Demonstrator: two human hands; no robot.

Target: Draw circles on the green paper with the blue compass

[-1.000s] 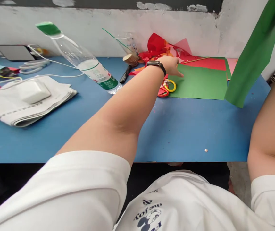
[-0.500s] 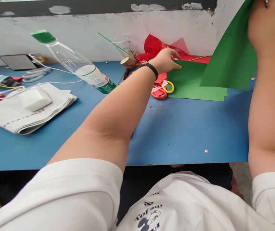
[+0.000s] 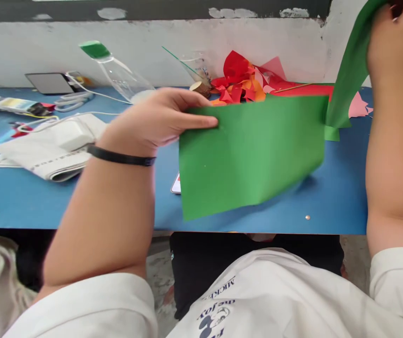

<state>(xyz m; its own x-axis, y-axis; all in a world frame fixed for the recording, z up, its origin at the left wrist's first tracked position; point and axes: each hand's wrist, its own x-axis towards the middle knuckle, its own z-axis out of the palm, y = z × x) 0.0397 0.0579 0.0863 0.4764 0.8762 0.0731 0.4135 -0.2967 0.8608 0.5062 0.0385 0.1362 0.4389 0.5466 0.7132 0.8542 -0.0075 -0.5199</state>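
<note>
Thumb and fingers of my left hand [image 3: 168, 115] pinch the left edge of a sheet of green paper [image 3: 251, 155], which hangs tilted over the blue table. At the upper right, my right hand [image 3: 395, 37] is raised and grips another green sheet [image 3: 351, 65] that curls downward; some of its fingers are cut off by the frame. The two sheets overlap or meet near the right end of the lower one. A corner of a lighter green paper [image 3: 332, 133] shows beneath. Part of a phone [image 3: 176, 184] peeks out beside the held sheet.
Red and orange paper scraps [image 3: 244, 87] lie by the wall, with a pink scrap [image 3: 359, 105] to the right. A clear bottle [image 3: 120, 77] stands behind my left hand. On the left are folded newspaper [image 3: 46, 159], a white box [image 3: 74, 134], cables [image 3: 73, 98] and a tablet-like device [image 3: 48, 83].
My left hand has taken hold of a green sheet and drawn it back towards me and to the left. My right hand still holds its sheet up, which now curls more.
</note>
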